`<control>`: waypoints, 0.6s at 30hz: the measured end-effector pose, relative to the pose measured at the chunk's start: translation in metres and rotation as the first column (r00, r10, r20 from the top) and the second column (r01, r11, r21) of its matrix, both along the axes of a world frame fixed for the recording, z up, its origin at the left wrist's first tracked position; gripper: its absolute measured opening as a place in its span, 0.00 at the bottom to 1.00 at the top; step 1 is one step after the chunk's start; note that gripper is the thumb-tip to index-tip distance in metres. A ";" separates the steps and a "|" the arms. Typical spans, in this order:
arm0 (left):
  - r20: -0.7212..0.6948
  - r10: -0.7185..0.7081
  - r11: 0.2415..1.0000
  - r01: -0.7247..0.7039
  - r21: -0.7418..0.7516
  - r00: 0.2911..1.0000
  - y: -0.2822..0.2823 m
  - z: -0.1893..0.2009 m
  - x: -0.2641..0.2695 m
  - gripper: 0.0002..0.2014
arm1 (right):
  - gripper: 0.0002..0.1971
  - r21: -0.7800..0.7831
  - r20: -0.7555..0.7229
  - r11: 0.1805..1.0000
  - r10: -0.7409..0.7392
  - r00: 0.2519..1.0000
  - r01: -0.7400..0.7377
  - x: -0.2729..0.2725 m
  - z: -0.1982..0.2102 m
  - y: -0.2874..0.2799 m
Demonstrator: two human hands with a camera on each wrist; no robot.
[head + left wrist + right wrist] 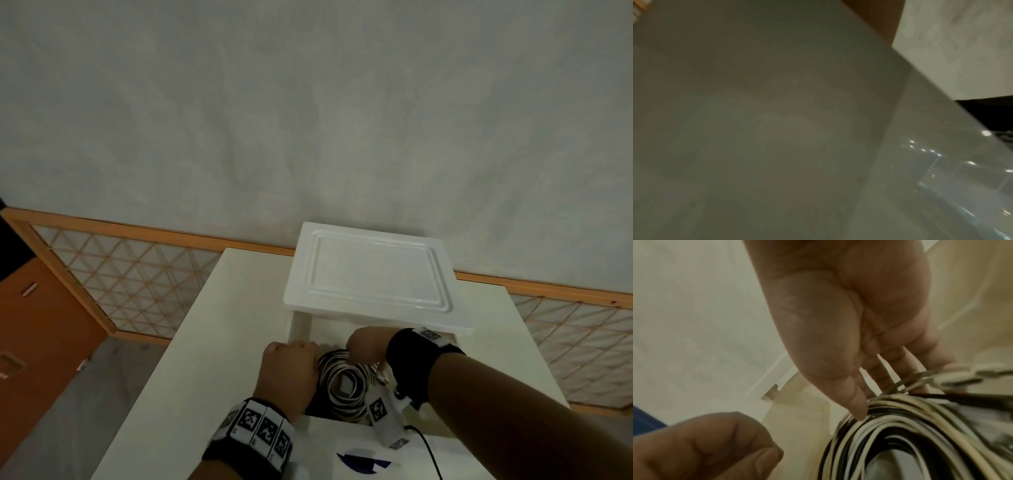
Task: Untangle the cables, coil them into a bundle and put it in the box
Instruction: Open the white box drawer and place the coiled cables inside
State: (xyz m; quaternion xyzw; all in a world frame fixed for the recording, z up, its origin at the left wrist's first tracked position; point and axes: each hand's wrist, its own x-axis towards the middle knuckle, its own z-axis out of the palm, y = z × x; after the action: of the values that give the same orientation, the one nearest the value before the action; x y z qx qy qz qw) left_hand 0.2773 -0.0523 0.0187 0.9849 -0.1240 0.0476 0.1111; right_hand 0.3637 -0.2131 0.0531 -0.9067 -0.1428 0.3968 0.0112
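Note:
A coil of black and white cables [342, 380] lies inside the open white box [297, 325] on the table. My right hand [366, 344] reaches down into the box. In the right wrist view its thumb [857, 410] sits on the near side of the coil [890, 434] and its fingers [920, 363] lie behind the top strands, pinching them. My left hand [289, 371] hovers at the box's left rim, its fingers curled with nothing seen in them [711, 443]. The left wrist view is blurred and shows only the tabletop and the glossy box wall [941, 162].
The box's white lid [370, 274] rests slid back over the far half of the box. The white table [212, 342] has bare room to the left. A blue-and-white item [363, 459] and a black wire [431, 448] lie near the front edge. A wooden lattice screen [137, 274] stands behind.

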 end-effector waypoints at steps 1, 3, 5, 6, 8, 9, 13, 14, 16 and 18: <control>0.001 -0.008 0.999 0.008 0.046 1.000 0.001 -0.002 0.000 0.12 | 0.23 -0.028 -0.026 1.000 0.009 1.000 -0.010 -0.001 0.000 0.000; 0.027 0.008 0.995 -0.010 0.098 1.000 0.002 -0.007 0.000 0.16 | 0.26 -0.074 -0.073 0.997 0.030 0.997 -0.036 -0.003 -0.001 -0.002; 0.028 0.010 0.995 -0.013 0.097 1.000 0.000 -0.007 0.000 0.17 | 0.27 -0.112 -0.082 0.991 0.058 0.995 -0.067 -0.004 0.000 -0.005; 0.024 0.019 0.996 -0.021 0.084 1.000 -0.001 -0.006 0.001 0.15 | 0.28 -0.116 -0.070 0.990 0.070 0.995 -0.078 -0.004 0.001 -0.007; 0.020 0.060 0.998 -0.060 0.005 0.998 0.000 -0.002 0.001 0.08 | 0.27 -0.115 -0.031 0.989 0.087 0.996 -0.090 -0.006 0.007 -0.012; 0.041 0.078 0.995 -0.075 -0.066 0.996 0.001 0.000 0.000 0.07 | 0.26 -0.122 -0.004 0.988 0.090 0.996 -0.090 -0.008 0.014 -0.014; 0.028 0.147 0.902 -0.122 -0.414 0.989 0.015 0.014 -0.015 0.16 | 0.22 -0.082 0.185 0.995 0.073 0.980 -0.059 -0.031 0.054 -0.035; 0.034 0.159 0.866 -0.123 -0.485 0.987 0.021 0.018 -0.023 0.17 | 0.23 -0.025 0.225 0.999 0.045 0.973 -0.040 -0.040 0.065 -0.044; 0.057 0.192 0.795 -0.122 -0.595 0.980 0.032 0.017 -0.044 0.15 | 0.24 0.126 0.299 0.992 -0.055 0.953 0.018 -0.064 0.085 -0.066; 0.088 0.249 0.751 -0.135 -0.646 0.964 0.040 0.012 -0.072 0.08 | 0.24 0.280 0.342 0.955 -0.193 0.920 0.096 -0.093 0.096 -0.092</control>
State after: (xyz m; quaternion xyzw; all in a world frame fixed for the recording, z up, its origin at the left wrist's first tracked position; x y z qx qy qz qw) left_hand 0.2050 -0.0126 0.0303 0.8891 -0.0075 0.1811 0.4203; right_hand 0.2707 -0.3052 0.1488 -0.9634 -0.1248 0.1975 0.1315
